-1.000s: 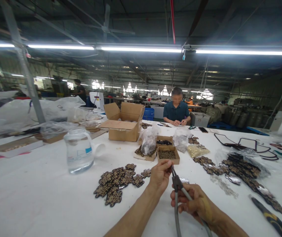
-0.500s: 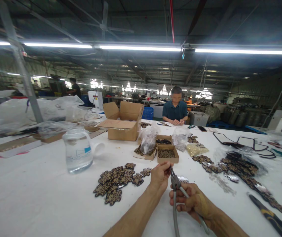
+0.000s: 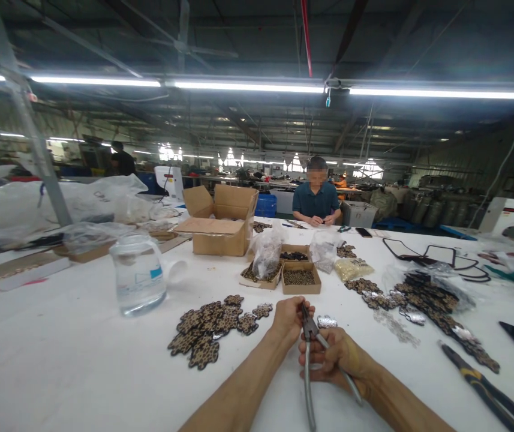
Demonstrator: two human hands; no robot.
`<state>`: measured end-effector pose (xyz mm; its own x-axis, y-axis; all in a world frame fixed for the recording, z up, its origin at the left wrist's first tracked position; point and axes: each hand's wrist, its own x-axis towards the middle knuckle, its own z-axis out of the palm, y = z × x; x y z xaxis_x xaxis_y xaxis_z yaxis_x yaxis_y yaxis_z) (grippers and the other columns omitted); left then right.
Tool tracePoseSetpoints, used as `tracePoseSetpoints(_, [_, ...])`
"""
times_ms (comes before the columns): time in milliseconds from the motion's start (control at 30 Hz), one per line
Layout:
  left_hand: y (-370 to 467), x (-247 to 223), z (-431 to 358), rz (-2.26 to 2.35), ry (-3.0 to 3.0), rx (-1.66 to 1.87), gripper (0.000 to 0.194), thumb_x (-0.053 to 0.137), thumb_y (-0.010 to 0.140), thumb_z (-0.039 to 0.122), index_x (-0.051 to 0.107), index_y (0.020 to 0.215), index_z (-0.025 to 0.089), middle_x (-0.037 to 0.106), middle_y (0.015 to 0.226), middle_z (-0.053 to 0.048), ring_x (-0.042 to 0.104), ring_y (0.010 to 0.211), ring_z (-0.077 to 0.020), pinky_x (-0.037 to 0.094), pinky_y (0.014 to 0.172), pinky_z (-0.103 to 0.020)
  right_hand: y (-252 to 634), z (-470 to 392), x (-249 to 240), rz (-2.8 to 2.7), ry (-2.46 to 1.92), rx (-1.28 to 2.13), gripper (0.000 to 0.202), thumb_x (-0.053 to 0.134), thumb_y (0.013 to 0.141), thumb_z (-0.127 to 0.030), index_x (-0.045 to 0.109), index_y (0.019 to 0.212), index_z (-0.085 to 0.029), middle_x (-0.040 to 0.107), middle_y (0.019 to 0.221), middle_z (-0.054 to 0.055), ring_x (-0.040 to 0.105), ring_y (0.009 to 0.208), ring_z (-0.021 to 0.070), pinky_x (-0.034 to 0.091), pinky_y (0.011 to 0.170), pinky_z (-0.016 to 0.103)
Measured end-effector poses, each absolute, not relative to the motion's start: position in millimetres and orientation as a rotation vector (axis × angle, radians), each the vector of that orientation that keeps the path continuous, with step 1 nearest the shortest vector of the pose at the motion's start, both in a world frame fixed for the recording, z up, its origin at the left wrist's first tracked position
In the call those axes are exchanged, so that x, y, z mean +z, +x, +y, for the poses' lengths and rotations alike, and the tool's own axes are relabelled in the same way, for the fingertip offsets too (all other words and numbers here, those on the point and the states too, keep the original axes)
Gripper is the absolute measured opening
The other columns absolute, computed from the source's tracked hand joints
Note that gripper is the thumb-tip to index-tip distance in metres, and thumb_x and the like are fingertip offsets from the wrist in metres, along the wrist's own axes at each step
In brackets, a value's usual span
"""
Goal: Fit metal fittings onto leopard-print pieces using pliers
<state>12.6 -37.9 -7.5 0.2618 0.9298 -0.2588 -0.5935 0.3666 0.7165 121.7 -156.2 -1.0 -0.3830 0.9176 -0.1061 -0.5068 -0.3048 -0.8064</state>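
My right hand (image 3: 336, 355) is closed around a pair of long-handled pliers (image 3: 309, 329), their grey handles spread apart. The slim jaws point away from me and reach the fingertips of my left hand (image 3: 287, 317). Those fingers are pinched together at the jaw tips; whatever small piece they hold is hidden. Left of my hands lies a pile of leopard-print, flower-edged patches (image 3: 212, 324) with dark borders. Just beyond the pliers rests a single silvery patch (image 3: 327, 321).
Small boxes of metal bits (image 3: 301, 279) stand ahead, near an open carton (image 3: 217, 239). A water jug (image 3: 138, 279) is at left. More patches (image 3: 432, 300) and black-yellow pliers (image 3: 477, 384) lie right. A person (image 3: 315, 198) sits opposite.
The whole view has shifted slightly, moving things leftward in the picture. My left fingers now sit closer around the jaw tips. The right hand keeps its hold on the pliers.
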Motion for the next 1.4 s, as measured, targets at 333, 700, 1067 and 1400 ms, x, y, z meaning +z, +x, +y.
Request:
tracePoseSetpoints(333, [20,5,-41,0.595,0.500,1.144,0.011,0.053,0.074,0.006,0.052,0.082,0.014,0.043,0.056,0.006,0.036,0.039,-0.0054,0.033,0.040,-0.019,121,-155,2,-0.930,-0.713,1.826,0.031,0.062,0.047,-0.002,0.065,0.075,-0.015,0.068,0.088,0.006,0.064,0.084,0.0238,0.055,0.075,0.043])
tracePoseSetpoints(700, [21,9,-41,0.623,0.525,1.087,0.004,0.051,0.077,0.010,0.051,0.076,0.014,0.042,0.053,0.006,0.039,0.039,-0.0067,0.036,0.043,-0.021,118,-156,5,-0.926,-0.698,1.786,0.039,0.054,0.043,-0.001,0.068,0.076,-0.015,0.069,0.088,0.007,0.065,0.082,0.0259,0.056,0.072,0.044])
tracePoseSetpoints(1067, [23,21,-42,0.600,0.562,1.077,0.002,0.053,0.080,0.011,0.055,0.082,0.012,0.049,0.058,0.003,0.046,0.045,-0.0083,0.042,0.050,-0.024,121,-150,7,-0.920,-0.698,1.728,0.035,0.059,0.043,0.000,0.067,0.074,-0.013,0.071,0.089,0.008,0.067,0.083,0.0261,0.055,0.073,0.044])
tracePoseSetpoints(1400, [33,2,-95,1.228,1.633,1.049,0.076,0.081,0.057,0.057,0.059,0.114,0.012,0.067,0.104,-0.015,0.062,0.092,-0.0309,0.045,0.075,-0.036,162,-120,-1,-0.594,-0.697,1.361,0.025,0.068,0.053,-0.009,0.063,0.077,-0.014,0.069,0.078,0.007,0.068,0.075,0.0242,0.057,0.070,0.042])
